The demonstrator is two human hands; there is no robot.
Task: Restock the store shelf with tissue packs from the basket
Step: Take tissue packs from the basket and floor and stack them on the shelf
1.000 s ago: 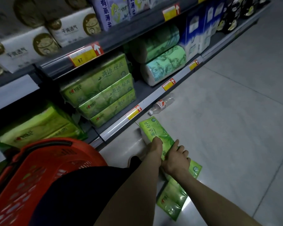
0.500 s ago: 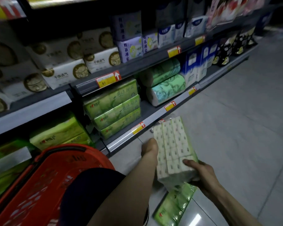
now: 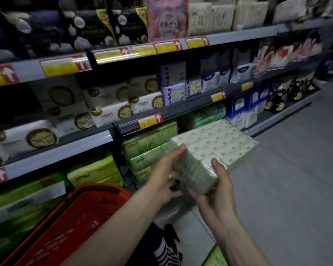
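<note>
Up off the floor comes the clear-wrapped white tissue multipack [image 3: 211, 148] since half a second back, and now it sits chest-high in front of the shelving. From the head camera: my left hand [image 3: 162, 174] is wrapped around the near left end, my right hand [image 3: 218, 186] cups the near right corner from below, both gripping the pack. Its long axis runs away from me, up and to the right, toward the bottom shelf's stack of green tissue packs [image 3: 149, 150] just beyond the left hand. I'd judge the left hand is nearer that slot. Pack looks soft, white with small green dots. Red plastic basket [image 3: 69, 225] waits low left.
</note>
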